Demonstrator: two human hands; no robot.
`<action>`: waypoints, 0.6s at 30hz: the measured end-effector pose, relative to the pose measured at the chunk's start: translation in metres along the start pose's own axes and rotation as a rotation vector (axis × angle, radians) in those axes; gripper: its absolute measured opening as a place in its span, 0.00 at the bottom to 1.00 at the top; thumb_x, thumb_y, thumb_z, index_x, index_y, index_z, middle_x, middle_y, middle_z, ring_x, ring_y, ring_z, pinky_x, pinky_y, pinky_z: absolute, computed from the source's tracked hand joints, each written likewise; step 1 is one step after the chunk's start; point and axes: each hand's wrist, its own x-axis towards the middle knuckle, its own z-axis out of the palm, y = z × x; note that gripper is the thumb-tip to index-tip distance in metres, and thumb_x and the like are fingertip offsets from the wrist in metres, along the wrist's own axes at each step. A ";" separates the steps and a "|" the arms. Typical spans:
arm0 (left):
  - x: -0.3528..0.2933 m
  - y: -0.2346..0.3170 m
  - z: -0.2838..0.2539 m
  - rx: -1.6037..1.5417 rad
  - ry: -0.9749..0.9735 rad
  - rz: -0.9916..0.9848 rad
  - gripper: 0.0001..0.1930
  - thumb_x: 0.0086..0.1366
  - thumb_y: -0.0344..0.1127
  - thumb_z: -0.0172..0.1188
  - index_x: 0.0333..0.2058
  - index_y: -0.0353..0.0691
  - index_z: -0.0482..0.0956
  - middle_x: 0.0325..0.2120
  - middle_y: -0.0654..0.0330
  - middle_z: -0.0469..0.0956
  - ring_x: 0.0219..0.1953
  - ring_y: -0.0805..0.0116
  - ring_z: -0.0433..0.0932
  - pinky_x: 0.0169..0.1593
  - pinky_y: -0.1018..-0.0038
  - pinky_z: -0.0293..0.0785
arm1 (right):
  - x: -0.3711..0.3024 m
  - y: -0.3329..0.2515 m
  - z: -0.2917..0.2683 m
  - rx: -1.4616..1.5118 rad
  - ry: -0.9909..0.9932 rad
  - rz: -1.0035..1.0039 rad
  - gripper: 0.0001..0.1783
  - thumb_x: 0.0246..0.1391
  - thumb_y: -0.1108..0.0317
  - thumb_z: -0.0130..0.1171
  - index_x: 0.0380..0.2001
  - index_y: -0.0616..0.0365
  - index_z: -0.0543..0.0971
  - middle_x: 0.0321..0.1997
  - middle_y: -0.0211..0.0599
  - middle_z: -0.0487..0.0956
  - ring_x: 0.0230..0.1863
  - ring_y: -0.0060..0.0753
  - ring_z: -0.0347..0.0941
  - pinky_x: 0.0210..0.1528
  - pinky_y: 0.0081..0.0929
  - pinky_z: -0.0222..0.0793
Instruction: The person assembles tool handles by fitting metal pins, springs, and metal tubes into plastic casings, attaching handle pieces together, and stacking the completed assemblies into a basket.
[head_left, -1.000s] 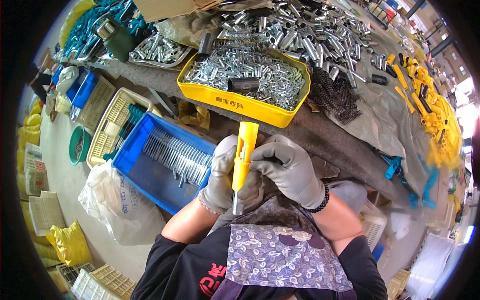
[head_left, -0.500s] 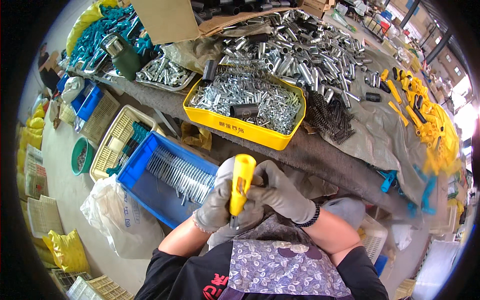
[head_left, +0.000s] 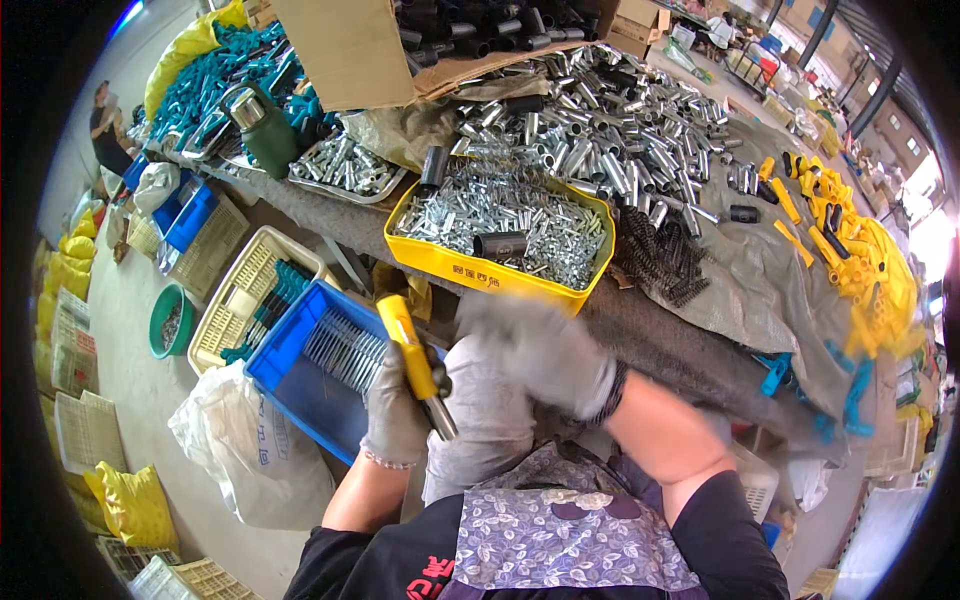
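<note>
My left hand (head_left: 395,415), in a grey glove, is closed round a yellow plastic handle (head_left: 407,345). A shiny metal tube (head_left: 440,418) sticks out of the handle's lower end, toward my body. My right hand (head_left: 545,350), gloved too, is smeared by motion just below the front wall of a yellow tray (head_left: 440,258), over my lap. Its fingers cannot be made out. Small metal pins and springs (head_left: 560,235) fill the tray, with a black sleeve (head_left: 500,245) lying on them.
Left of my left hand is a blue bin (head_left: 290,395) with a row of metal rods. Silver tubes (head_left: 600,120) heap behind the tray, dark springs (head_left: 665,250) beside it. Yellow handles (head_left: 840,220) pile at the right; a green flask (head_left: 262,135) stands at the back left.
My hands were together on the yellow handle; now they are apart. The left has kept the handle and moved left, tilting it. The right has let go and is moving toward the yellow tray.
</note>
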 end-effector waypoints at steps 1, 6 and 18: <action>-0.006 -0.004 -0.007 -0.005 -0.001 -0.063 0.23 0.71 0.55 0.51 0.50 0.42 0.70 0.33 0.60 0.73 0.30 0.69 0.72 0.34 0.72 0.73 | 0.020 0.010 -0.013 -0.047 0.217 -0.055 0.19 0.47 0.70 0.66 0.45 0.53 0.79 0.40 0.44 0.81 0.40 0.46 0.78 0.46 0.37 0.74; -0.024 -0.032 0.017 0.068 -0.178 -0.436 0.28 0.67 0.63 0.50 0.54 0.48 0.68 0.38 0.63 0.72 0.31 0.72 0.70 0.33 0.71 0.70 | 0.054 0.101 -0.060 -0.537 -0.140 -0.062 0.26 0.47 0.73 0.65 0.53 0.50 0.77 0.45 0.44 0.78 0.49 0.46 0.74 0.54 0.36 0.70; -0.002 -0.005 0.028 0.775 -0.648 -0.435 0.23 0.67 0.45 0.62 0.53 0.35 0.74 0.31 0.67 0.77 0.27 0.81 0.72 0.29 0.83 0.69 | -0.055 -0.021 -0.106 0.133 -0.333 0.056 0.32 0.47 0.73 0.68 0.58 0.55 0.71 0.47 0.47 0.75 0.47 0.46 0.74 0.51 0.35 0.70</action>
